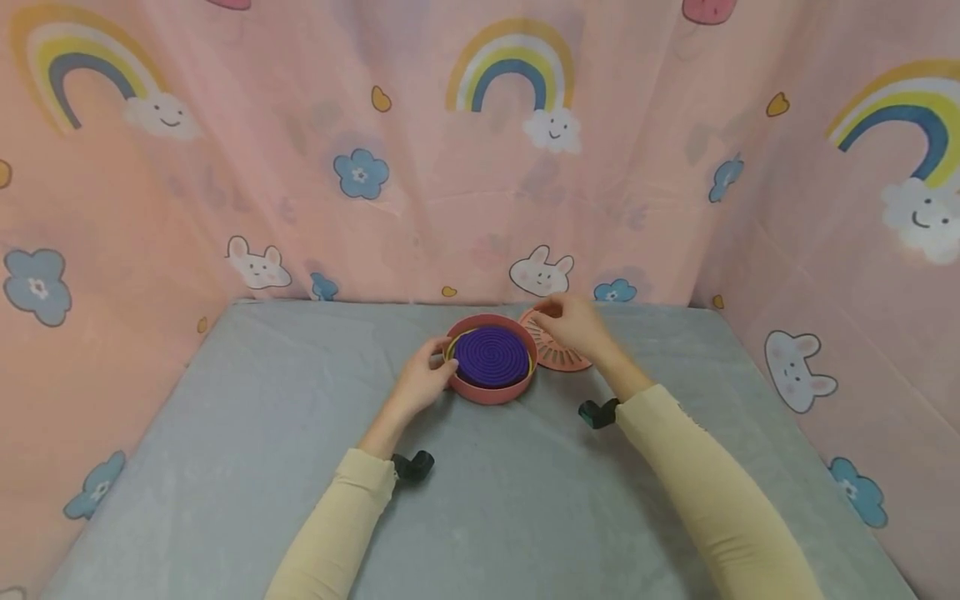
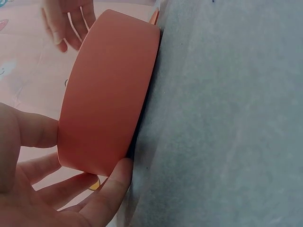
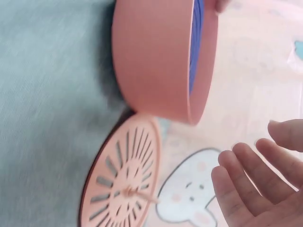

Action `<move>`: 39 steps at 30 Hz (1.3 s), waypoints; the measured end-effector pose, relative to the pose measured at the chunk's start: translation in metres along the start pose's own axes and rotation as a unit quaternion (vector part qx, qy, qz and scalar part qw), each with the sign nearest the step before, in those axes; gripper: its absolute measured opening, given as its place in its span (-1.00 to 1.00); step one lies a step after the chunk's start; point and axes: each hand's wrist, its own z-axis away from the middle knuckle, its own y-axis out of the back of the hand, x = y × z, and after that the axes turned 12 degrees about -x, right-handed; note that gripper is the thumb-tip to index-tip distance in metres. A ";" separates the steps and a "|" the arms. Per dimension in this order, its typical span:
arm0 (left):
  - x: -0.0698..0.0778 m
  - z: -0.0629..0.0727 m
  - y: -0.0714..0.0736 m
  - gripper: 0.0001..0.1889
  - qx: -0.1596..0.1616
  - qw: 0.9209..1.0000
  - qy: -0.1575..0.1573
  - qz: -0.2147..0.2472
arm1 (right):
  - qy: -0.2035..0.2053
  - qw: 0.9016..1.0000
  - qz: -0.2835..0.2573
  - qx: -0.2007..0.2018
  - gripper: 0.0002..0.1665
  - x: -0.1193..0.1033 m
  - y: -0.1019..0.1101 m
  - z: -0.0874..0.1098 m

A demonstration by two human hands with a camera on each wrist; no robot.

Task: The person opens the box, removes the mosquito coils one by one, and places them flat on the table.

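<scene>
On the grey-covered bench (image 1: 480,517), the left hand (image 1: 422,379) has its grip clamped on a round pink case (image 1: 491,398) holding a purple spiral coil (image 1: 492,357). The right hand (image 1: 576,327), grip apart and empty, hovers by the slotted lid (image 1: 553,348) beside it. Steadying the open case seems the step; lifting the lid would call for pinching its peg (image 3: 143,196).

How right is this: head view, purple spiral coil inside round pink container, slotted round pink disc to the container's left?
Wrong side: the head view shows the slotted round pink disc right of the round pink container. The purple spiral coil is indeed inside.
</scene>
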 end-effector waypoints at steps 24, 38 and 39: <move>-0.006 -0.003 0.001 -0.50 0.005 1.000 0.003 -0.010 | 0.040 0.997 0.047 -0.046 -0.52 -0.027 -0.063 -0.038; -0.005 -0.002 0.000 -0.48 0.001 1.000 0.001 -0.003 | 0.047 0.994 0.070 -0.064 -0.50 -0.019 -0.071 -0.048; -0.005 -0.002 0.000 -0.48 0.000 1.000 0.001 -0.003 | 0.047 0.994 0.073 -0.065 -0.50 -0.018 -0.071 -0.049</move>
